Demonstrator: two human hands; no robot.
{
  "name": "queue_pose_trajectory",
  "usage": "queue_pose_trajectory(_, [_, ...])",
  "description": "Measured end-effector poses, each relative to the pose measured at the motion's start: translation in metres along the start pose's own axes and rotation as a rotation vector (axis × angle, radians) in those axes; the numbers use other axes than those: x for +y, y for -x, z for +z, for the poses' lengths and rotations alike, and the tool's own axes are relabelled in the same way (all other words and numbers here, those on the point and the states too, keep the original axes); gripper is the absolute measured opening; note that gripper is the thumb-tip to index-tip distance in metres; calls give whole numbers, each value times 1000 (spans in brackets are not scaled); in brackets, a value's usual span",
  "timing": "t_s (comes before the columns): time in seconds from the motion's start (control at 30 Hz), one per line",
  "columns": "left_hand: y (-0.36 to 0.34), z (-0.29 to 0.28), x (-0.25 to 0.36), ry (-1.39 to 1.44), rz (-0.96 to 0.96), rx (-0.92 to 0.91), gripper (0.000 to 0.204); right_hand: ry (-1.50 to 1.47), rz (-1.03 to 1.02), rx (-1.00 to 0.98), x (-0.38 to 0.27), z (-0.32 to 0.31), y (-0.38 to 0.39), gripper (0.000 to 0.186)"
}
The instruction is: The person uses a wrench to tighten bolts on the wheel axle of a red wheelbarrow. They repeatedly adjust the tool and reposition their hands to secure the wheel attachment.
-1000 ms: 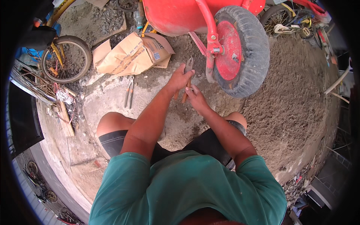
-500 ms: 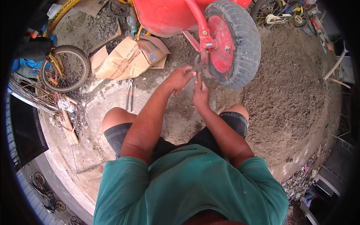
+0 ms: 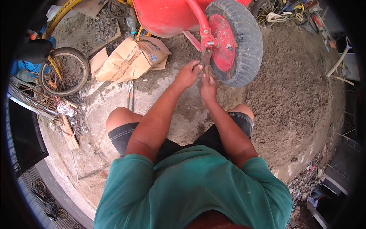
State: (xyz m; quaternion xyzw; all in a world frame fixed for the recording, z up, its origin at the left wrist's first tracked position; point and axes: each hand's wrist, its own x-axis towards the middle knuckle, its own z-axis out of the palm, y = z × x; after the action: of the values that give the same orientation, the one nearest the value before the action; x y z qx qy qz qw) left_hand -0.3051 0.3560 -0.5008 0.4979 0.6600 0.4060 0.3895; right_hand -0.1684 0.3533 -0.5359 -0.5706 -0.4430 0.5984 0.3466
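A pair of pliers (image 3: 207, 69) points up toward the wheel bracket of a red wheelbarrow (image 3: 167, 19). Its jaws are at the metal below the bracket; whether they grip it I cannot tell. My right hand (image 3: 208, 91) is closed round a handle from below. My left hand (image 3: 187, 75) is closed beside the tool at its left, its fingers bent in and its hold partly hidden. Just right of both hands stands the black tyre (image 3: 248, 45) with its red hub (image 3: 222, 42). A second long-handled tool (image 3: 130, 96) lies on the ground near my left knee.
A torn brown paper sack (image 3: 126, 63) lies left of the wheelbarrow. Beyond it is a yellow bicycle's wheel (image 3: 64, 71). A broad sand heap (image 3: 289, 99) fills the right side. Wood scraps (image 3: 69, 131) and wire lie at left; more bicycle parts (image 3: 280, 17) are at the far right.
Both hands have moved slightly right with the pliers, whose jaws are now up against the bracket's underside. The orange handle end below my left hand no longer shows.
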Motion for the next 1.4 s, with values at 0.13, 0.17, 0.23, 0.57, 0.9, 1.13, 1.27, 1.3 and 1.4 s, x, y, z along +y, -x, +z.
queue_pose_trajectory(0.13, [-7, 3, -7, -42, 56, 21, 42, -17, -8, 0, -2, 1, -3, 42])
queue_pose_trajectory(0.17, [-7, 4, -6, -25, 43, 24, 39, -41, -6, 4, -2, 1, -4, 40])
queue_pose_trajectory(0.23, [-6, 5, -4, 7, 15, 32, 35, -91, -3, 9, 0, 2, -5, 37])
queue_pose_trajectory(0.57, [-12, 24, -23, 368, -112, -1, 20, -64, -54, 34, -2, 6, -5, 34])
queue_pose_trajectory(0.9, [-7, 24, -5, 689, -283, -194, 19, 386, -278, 106, -4, 6, 10, 66])
queue_pose_trajectory(1.13, [-4, 24, 9, 771, -347, -190, 24, 423, -167, -17, -51, -23, 46, 52])
queue_pose_trajectory(1.27, [-1, 21, 29, 680, -334, -160, 32, 538, -264, -16, -72, -39, 48, 45])
queue_pose_trajectory(1.3, [1, 24, 33, 700, -344, -131, 34, 559, -336, -14, -81, -42, 52, 44])
queue_pose_trajectory(1.4, [9, 36, 46, 747, -423, -19, 38, 529, -376, -37, -107, -44, 56, 40])
